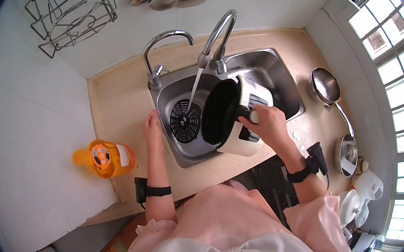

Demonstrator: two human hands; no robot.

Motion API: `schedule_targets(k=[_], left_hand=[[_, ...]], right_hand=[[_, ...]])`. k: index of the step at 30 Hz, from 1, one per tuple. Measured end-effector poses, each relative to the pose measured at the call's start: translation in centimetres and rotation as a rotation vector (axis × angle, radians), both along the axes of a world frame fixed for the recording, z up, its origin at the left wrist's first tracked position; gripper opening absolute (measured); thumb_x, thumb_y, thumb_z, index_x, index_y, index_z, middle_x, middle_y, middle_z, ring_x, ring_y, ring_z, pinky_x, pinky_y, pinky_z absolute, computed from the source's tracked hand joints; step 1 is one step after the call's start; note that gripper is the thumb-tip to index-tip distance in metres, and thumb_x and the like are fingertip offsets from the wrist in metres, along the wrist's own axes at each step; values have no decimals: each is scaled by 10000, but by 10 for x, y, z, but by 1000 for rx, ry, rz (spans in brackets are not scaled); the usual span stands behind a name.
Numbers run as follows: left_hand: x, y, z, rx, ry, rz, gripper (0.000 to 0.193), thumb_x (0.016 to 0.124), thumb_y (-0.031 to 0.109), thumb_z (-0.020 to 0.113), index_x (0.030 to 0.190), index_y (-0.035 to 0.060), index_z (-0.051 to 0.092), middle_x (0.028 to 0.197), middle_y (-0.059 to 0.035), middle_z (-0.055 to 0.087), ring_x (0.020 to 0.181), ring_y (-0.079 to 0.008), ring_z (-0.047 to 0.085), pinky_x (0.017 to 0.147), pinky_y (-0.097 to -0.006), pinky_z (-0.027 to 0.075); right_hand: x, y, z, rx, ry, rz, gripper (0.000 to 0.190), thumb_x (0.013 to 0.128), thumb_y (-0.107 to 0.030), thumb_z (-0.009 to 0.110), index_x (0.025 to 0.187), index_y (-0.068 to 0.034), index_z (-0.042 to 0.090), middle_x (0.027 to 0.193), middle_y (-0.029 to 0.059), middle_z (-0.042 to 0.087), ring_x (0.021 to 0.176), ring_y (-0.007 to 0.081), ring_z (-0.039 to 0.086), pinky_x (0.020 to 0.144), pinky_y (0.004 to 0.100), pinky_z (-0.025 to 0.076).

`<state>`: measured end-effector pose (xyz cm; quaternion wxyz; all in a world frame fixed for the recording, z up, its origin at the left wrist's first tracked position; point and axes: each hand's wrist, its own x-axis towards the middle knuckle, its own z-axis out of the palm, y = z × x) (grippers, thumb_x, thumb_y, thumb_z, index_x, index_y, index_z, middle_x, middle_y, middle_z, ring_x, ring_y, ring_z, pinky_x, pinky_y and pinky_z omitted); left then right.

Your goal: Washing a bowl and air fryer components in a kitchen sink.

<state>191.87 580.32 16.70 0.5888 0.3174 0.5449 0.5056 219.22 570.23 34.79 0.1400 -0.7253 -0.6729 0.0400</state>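
My right hand (268,124) grips the handle of an air fryer basket (242,134), cream outside and black inside. The basket is tilted on its side over the sink, its opening turned left towards the left bowl. Water runs from the tall chrome faucet (204,60) onto a round black slotted rack (185,121) in the left bowl of the steel sink (186,162). My left hand (153,129) is at the sink's left edge and holds nothing that I can see; its fingers look extended and close together.
A bottle of orange liquid (112,159) lies or stands at left. A second chrome faucet (173,33) rises at the sink's back left. Metal bowls (326,86) and a steel ladle or pan (346,155) sit at right. A wire rack (69,19) and ladles (164,3) hang on the wall.
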Motion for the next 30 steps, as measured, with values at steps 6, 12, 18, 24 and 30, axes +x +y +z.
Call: schedule_targets(k=[6,12,18,24,30], left_hand=[[5,6,2,-11,158,-35,424,903,310,455,1217,25,472,1254,-72,481,1211,-170,384,1004,-325,261],[-4,1,28,11,203,116,345,912,227,429,1157,2,518,1206,-103,519,1139,-207,457,973,-298,308],[-9,-4,46,4,172,220,340,914,230,431,1185,36,503,1224,-76,510,1178,-174,432,980,-333,302],[0,-9,40,-27,205,191,310,913,167,425,1171,16,507,1189,-77,531,1128,-186,477,950,-327,351],[13,-4,19,-71,213,118,292,912,119,393,1147,1,519,1161,-120,538,1093,-213,509,928,-330,400]], right_hand=[[35,-19,-58,11,706,-252,354,740,-331,697,803,0,588,580,-14,407,560,86,376,516,238,289],[37,-10,-122,22,1470,-283,240,770,-238,661,842,-36,555,667,-38,494,613,52,440,542,205,323],[42,10,-147,15,1819,-135,174,714,-205,578,731,-39,531,662,2,479,659,96,436,634,228,309],[62,24,-132,26,1757,-94,181,693,-194,567,757,-28,531,671,7,467,672,93,430,637,224,310],[95,15,-86,49,1320,-112,181,680,-190,594,702,-24,528,610,-16,427,614,72,394,557,220,284]])
